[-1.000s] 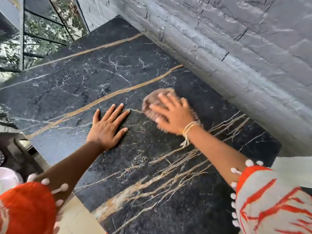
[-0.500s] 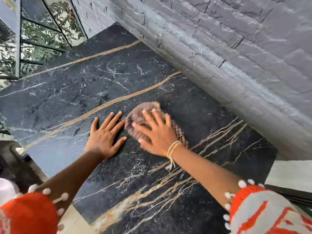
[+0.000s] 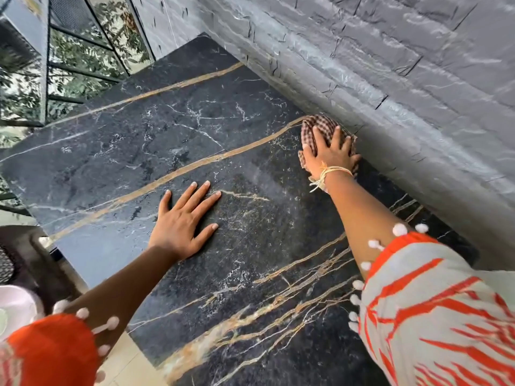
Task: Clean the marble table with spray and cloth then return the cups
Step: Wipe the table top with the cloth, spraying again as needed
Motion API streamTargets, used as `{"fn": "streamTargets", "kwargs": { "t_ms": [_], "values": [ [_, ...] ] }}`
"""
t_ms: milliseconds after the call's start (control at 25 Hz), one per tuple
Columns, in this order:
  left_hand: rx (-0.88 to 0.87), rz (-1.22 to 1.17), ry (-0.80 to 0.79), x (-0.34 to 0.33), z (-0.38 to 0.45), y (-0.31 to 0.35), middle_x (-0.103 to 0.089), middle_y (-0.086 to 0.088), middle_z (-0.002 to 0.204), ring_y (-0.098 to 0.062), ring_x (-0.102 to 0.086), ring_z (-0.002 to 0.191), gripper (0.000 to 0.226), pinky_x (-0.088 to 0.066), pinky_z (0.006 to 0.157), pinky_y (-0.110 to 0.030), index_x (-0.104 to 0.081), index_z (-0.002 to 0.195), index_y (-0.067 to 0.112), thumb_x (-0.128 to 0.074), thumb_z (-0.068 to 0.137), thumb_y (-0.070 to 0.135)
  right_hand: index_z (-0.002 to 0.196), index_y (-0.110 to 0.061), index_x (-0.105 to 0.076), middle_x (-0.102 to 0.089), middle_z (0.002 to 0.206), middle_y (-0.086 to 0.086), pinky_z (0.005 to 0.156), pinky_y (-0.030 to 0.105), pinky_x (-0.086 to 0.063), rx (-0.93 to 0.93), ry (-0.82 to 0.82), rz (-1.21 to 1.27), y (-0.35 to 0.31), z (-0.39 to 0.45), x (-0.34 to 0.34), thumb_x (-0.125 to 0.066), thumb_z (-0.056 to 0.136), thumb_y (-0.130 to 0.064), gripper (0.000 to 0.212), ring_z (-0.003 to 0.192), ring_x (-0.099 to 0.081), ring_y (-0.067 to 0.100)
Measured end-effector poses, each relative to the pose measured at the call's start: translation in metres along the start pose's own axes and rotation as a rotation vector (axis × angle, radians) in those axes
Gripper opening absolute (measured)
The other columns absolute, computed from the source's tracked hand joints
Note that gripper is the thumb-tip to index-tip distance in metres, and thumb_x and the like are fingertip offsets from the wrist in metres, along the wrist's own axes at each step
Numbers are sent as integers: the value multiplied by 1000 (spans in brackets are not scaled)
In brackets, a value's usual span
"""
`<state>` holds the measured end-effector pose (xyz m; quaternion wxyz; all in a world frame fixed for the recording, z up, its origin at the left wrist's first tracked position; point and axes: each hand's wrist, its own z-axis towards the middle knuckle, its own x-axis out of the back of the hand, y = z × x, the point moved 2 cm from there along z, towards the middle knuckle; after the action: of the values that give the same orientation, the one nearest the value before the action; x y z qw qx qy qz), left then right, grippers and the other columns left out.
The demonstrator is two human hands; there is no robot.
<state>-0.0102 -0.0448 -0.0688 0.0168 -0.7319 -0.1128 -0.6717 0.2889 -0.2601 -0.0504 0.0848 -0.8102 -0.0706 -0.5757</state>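
The right hand (image 3: 331,154) presses a checked cloth (image 3: 317,129) flat on the marble desk (image 3: 250,232), fingers spread, against the grey stone wall (image 3: 390,79); the hand covers most of the cloth. The left hand (image 3: 184,221) lies flat, holding nothing. No writing shows.

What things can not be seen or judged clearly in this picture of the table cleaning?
- Head view: much of the checked cloth is hidden under the right hand.
- The marble table is cut off at the bottom edge; its near end is not seen.
- Spray bottle and cups: none are in view.
- A white object at the left edge is cut off and blurred; I cannot tell what it is.
- The marble under the left hand is covered.
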Motion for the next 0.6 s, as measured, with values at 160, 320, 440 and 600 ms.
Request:
{"fn": "streamTargets", "kwargs": {
  "t_ms": [160,320,440,600],
  "values": [
    [-4,-6,-5,0,0,0,-9,8,162,-16,-8,149,66,-6,116,-57,-9,152,40,-22,92,63,151,-46,-4,6,163,6,111,71,-4,204,34,-62,-22,-67,-23,-11,94,-62,59,147,3,41],
    [-7,-33,-8,0,0,-3,-12,9,161,-15,-12,149,61,-8,115,-57,-14,152,40,-22,93,56,150,-46,-14,3,163,9,110,69,-11,645,10,-118,-41,-226,-74,-18,95,-62,57,147,-3,41],
    [-8,-49,-3,1,1,-2,-12,9,161,-16,-13,149,58,-10,114,-57,-16,151,40,-20,94,50,150,-46,-16,3,163,8,109,70,-12,1001,-59,-153,-48,-326,-116,-35,93,-62,62,147,-8,42],
    [8,-8,-19,2,2,-1,-10,5,162,-19,-11,149,59,-8,114,-61,-13,152,37,-19,95,50,149,-49,-17,-4,163,1,110,69,-13,1188,-42,-244,-39,-305,-112,-35,89,-67,64,147,-12,36]
  ]
}}
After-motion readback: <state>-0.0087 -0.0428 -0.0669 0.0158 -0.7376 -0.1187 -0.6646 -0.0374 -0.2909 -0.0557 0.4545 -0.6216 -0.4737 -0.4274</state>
